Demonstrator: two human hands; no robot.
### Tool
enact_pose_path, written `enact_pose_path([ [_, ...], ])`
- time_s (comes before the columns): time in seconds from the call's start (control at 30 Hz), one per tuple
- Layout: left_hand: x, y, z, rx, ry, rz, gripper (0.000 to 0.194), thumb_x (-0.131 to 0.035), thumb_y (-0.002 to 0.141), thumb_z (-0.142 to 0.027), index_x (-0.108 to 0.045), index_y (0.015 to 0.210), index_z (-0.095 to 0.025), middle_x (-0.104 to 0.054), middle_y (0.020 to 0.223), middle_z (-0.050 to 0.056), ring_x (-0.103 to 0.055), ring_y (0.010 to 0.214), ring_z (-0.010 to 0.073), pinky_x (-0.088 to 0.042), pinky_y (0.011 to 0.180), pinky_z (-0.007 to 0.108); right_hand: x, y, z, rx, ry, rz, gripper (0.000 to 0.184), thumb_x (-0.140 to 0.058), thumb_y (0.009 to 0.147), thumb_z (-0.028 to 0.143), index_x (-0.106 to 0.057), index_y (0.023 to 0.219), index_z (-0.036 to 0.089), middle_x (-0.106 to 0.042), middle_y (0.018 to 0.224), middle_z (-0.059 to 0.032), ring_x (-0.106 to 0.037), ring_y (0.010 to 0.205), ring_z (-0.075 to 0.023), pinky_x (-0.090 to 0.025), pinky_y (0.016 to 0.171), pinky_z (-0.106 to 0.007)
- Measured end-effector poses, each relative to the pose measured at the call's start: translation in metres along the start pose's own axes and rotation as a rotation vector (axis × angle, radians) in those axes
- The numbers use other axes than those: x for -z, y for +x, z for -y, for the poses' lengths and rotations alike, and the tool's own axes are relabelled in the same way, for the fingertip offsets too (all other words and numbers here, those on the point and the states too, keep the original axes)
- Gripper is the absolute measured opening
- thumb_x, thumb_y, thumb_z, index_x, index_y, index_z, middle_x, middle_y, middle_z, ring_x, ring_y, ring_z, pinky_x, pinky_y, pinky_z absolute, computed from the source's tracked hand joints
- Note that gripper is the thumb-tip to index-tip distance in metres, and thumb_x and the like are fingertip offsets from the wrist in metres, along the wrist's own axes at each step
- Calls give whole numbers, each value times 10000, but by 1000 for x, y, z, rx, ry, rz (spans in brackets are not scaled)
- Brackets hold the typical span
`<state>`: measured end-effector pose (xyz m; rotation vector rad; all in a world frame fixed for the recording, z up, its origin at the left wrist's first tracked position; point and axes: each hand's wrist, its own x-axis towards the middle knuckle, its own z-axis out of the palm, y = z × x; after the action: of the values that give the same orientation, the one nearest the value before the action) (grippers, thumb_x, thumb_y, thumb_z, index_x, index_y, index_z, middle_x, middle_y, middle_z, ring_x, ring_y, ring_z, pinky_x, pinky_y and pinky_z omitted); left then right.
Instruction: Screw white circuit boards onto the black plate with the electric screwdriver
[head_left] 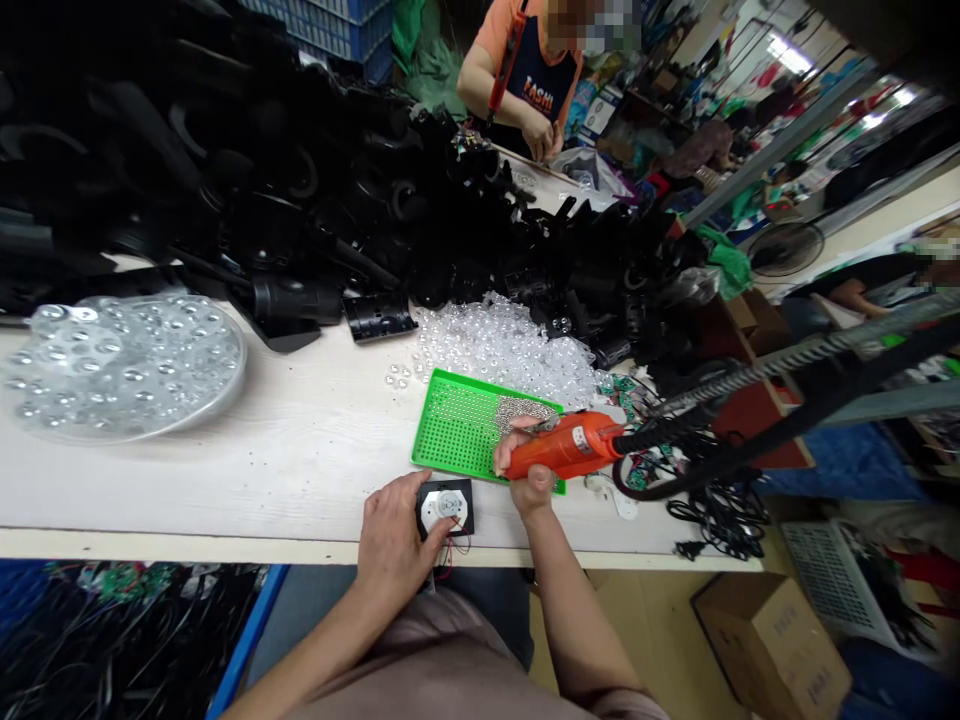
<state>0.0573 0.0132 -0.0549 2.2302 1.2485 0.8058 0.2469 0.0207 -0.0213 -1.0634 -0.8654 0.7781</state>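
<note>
My left hand [396, 525] grips the left side of a small black square part [466, 490] near the front edge of the table, its thumb pressing on the front. On that part sits a white plate [430, 512] with a round clear lens [449, 503], and thin red and dark wires [459, 545] hang from it. Wrapped around an orange electric screwdriver [574, 447] is my right hand [532, 482], above a green perforated tray [437, 455]. Small metal screws [517, 411] lie heaped in the tray's right part. The screwdriver's tip is hidden behind my fingers.
Clear lenses lie in a pile [510, 345] behind the tray, and more fill a bag [135, 365] at left. Black plastic housings [300, 200] are heaped behind. Black cables [712, 505] lie at right, below the screwdriver's hose [750, 375]. A co-worker [525, 95] sits opposite.
</note>
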Motion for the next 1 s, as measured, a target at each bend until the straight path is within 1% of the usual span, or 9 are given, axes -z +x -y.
enact_pose_path([
  [0.1, -1, -1, 1, 2, -1, 1, 449, -555, 867, -422, -493, 1237, -176, -657, 1104, 124, -611, 1035, 301, -450, 866, 445, -2, 2, 6, -8, -19, -3, 760, -651, 574, 750, -517, 1113, 232, -469, 477, 89, -418, 363, -124, -321, 358, -240],
  [0.17, -2, -2, 1, -6, -6, 10, 457, -566, 867, -420, -487, 1243, -175, -655, 1112, 121, -606, 1046, 299, -443, 875, 443, -10, 4, 22, 41, -3, -50, 783, -636, 610, 744, -472, 1205, 262, -470, 491, 99, -390, 352, -113, -322, 350, -232],
  [0.27, -1, -5, 0, -15, -21, 18, 485, -587, 863, -416, -469, 1265, -173, -644, 1151, 119, -594, 1069, 294, -430, 892, 439, -32, 5, 55, 129, 96, -132, 722, -503, 693, 795, -478, 1216, 298, -444, 477, 98, -342, 328, -110, -330, 339, -235],
  [0.37, -1, -6, -2, 4, -27, 16, 519, -609, 855, -415, -448, 1282, -167, -636, 1178, 124, -588, 1069, 288, -419, 890, 428, -57, -3, 75, 78, 213, -67, 722, -441, 715, 825, -521, 1187, 284, -445, 463, 83, -351, 320, -123, -356, 346, -261],
  [0.43, 1, -5, -4, 21, -31, 29, 519, -621, 851, -415, -449, 1270, -162, -638, 1168, 124, -588, 1055, 285, -413, 878, 421, -69, -12, 72, 18, 243, 5, 751, -505, 672, 831, -543, 1174, 273, -457, 464, 80, -366, 324, -126, -354, 348, -262],
  [0.5, 2, -5, -5, 33, -39, 53, 517, -629, 847, -420, -453, 1259, -162, -641, 1151, 121, -588, 1043, 284, -405, 869, 417, -76, -21, 60, -23, 237, 53, 761, -578, 622, 822, -567, 1141, 265, -458, 465, 81, -369, 330, -122, -345, 347, -256],
  [0.67, 6, -2, -7, 54, -64, 111, 489, -627, 847, -402, -464, 1245, -170, -645, 1121, 108, -578, 1038, 281, -394, 860, 413, -77, -30, 32, -48, 218, 107, 672, -628, 606, 792, -608, 1016, 260, -451, 487, 72, -380, 362, -122, -375, 376, -270],
  [0.93, 6, -3, -7, 81, -100, 126, 455, -597, 854, -351, -482, 1252, -162, -633, 1113, 105, -562, 1040, 277, -390, 886, 425, -79, -34, 32, -45, 246, 203, 551, -674, 656, 708, -618, 1005, 286, -474, 506, 72, -386, 388, -117, -329, 400, -246],
  [1.0, 6, -3, -7, 80, -109, 129, 454, -575, 863, -373, -489, 1257, -165, -632, 1120, 110, -562, 1040, 280, -392, 878, 428, -79, -33, 30, -52, 217, 238, 489, -671, 670, 696, -621, 933, 286, -469, 496, 71, -386, 389, -123, -330, 395, -253],
])
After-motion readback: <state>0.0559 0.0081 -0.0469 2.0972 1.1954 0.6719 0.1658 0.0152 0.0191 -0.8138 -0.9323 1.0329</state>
